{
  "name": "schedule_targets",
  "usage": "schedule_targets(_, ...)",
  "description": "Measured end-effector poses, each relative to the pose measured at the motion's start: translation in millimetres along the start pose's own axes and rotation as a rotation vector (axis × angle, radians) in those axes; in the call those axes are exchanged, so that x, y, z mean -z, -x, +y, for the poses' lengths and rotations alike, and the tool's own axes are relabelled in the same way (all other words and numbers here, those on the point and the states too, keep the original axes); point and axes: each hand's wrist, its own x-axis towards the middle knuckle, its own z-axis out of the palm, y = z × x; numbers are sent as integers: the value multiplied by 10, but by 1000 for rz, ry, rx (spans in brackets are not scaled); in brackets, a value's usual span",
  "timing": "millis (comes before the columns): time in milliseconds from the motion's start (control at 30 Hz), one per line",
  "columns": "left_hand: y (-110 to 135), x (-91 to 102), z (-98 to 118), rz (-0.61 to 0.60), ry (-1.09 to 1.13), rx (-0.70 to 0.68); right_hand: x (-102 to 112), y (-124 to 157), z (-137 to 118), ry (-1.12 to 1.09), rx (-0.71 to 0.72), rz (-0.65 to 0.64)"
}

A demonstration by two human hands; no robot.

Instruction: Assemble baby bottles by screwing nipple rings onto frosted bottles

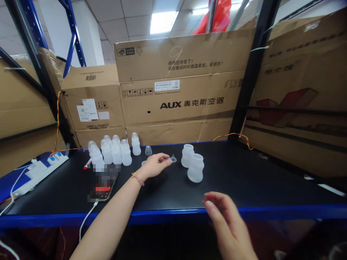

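Note:
My left hand (155,165) reaches over the black shelf top, thumb and fingers closed on a clear bottle nipple (173,158). Just right of it stand two frosted baby bottles without tops, one (187,156) behind the other (195,168). My right hand (226,218) hovers at the shelf's front edge, fingers bent and thumb apart from them, with nothing visible in it. Beyond my left hand sits a clear dome cap (148,150). Another small clear piece (143,163) is partly hidden behind that hand.
Several capped baby bottles (116,151) stand at the left rear. In front of them lie a phone (108,187) with a white cable and a red-tipped marker (87,164). A power strip (40,175) is at far left. Cardboard (184,122) walls the back; a blue rim (168,213) edges the front.

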Motion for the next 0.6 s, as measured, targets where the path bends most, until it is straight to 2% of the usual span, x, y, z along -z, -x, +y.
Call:
schedule_targets(100,80,102,120,-173,480,27,-353,154,-290,-167,-161,-372)
schedule_targets(167,157,152,134,-218,643,43,-587,115,-436,-236,-282,-550)
schedule_targets(233,243,172,92,-185,729,73,-771,3,-538,-244,-323,-553)
schedule_targets(333,352,159,-24,-28,801,109,-946,-195,-634,-258,-313,-459)
schedule_targets(400,399,141,-93,68,778,110,-1016,-299,-666,-274,-417,-500)
schedule_targets(500,433,109,-145,163,576,94,-1093,-394,-663,-353,-597,-597)
schedule_targets(600,444,50,-153,268,238,1,-1155,-442,-607,-523,-643,-547)
